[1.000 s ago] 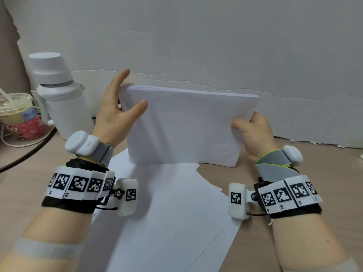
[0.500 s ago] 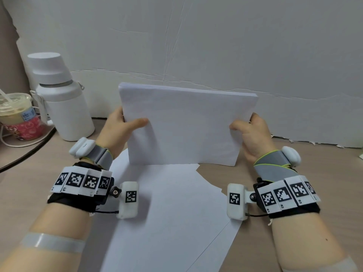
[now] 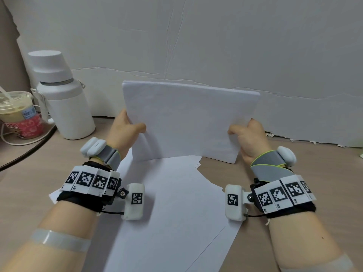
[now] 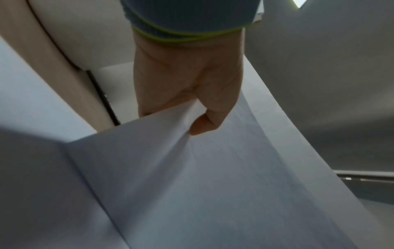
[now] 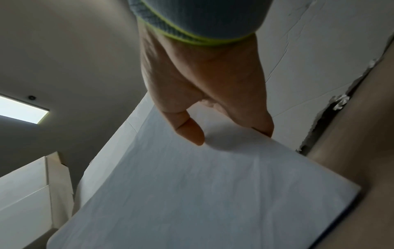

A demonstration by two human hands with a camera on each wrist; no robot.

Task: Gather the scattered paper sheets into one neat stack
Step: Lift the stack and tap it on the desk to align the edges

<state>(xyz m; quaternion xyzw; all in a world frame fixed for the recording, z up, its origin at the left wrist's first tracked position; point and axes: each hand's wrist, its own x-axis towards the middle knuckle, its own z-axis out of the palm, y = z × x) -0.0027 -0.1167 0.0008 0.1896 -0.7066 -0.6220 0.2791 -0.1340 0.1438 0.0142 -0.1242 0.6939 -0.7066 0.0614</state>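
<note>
left hand [image 3: 125,132] — thumb in front, pinching | right hand [image 3: 248,138] — thumb in front, pinching | both forearms raised, apart

We take this for an office desk or similar workspace; a wood-toned worktop [image 3: 294,163] stands against a white papered wall [image 3: 216,46]; loose white sheets [image 3: 172,203] lie on it; at its left we see a white flask [image 3: 62,99], an iced drink cup [image 3: 17,112] and cables [image 3: 25,154]; a flat ceiling light panel [image 5: 21,109] glows overhead.

one paper stack [image 3: 188,122], two hands, one bottle [image 3: 64,99], one cup [image 3: 18,114]
</note>
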